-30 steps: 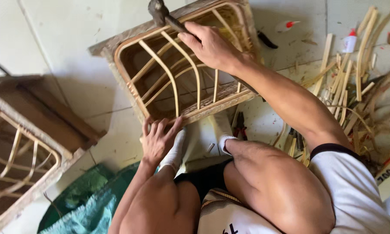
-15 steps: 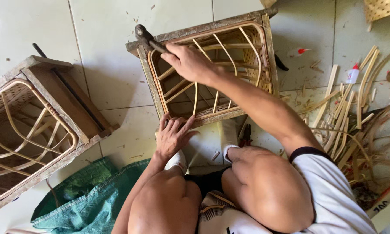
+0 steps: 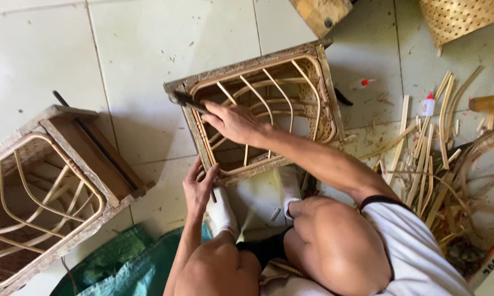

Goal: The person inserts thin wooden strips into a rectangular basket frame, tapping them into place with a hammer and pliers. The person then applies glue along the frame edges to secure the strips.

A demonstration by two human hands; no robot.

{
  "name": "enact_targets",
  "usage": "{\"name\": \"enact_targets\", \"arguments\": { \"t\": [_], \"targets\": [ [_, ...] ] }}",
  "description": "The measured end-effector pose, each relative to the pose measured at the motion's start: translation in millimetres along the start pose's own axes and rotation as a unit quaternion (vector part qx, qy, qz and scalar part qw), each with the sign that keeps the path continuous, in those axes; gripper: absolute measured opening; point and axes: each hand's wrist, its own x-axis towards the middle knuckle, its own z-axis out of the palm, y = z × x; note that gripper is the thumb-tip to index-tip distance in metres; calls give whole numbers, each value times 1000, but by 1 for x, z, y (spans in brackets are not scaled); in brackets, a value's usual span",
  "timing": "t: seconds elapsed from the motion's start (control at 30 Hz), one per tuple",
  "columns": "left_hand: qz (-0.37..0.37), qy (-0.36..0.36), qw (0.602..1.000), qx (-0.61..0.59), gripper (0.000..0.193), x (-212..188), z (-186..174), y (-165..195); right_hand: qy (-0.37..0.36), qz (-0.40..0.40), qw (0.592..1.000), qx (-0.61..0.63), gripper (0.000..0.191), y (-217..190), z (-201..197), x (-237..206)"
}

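Observation:
A square rattan-and-wood frame (image 3: 321,82) lies on the tiled floor in front of my knees, with curved cane ribs inside it. My right hand (image 3: 231,121) reaches over its left side and grips a dark metal tool (image 3: 185,100) whose head rests on the frame's near-left corner. My left hand (image 3: 199,186) is by the frame's lower-left corner, fingers loosely curled around a small dark rod-like piece (image 3: 213,193). My white-socked feet sit just below the frame.
A second, similar rattan frame (image 3: 66,181) lies at the left. Green fabric (image 3: 123,268) is bunched under my left knee. Cane strips and offcuts (image 3: 439,159) litter the right side, with a small glue bottle (image 3: 429,104), a wooden handle (image 3: 488,102) and a woven basket (image 3: 461,19).
The view has shifted, so the frame sits further right and lower. My right hand with the tool stays at the frame's left corner. My left hand's spread fingers have curled in at the frame's corner.

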Motion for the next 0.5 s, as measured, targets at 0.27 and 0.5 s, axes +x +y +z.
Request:
{"name": "enact_targets", "arguments": {
  "t": [0.27, 0.5],
  "targets": [
    [52, 2, 999, 11, 63, -3, 3, -5, -21, 9, 997, 67, 44, -9, -20, -44],
    [64, 9, 998, -13, 66, -6, 6, -23, 5, -72, 995, 76, 46, -23, -22, -68]
  ]
}}
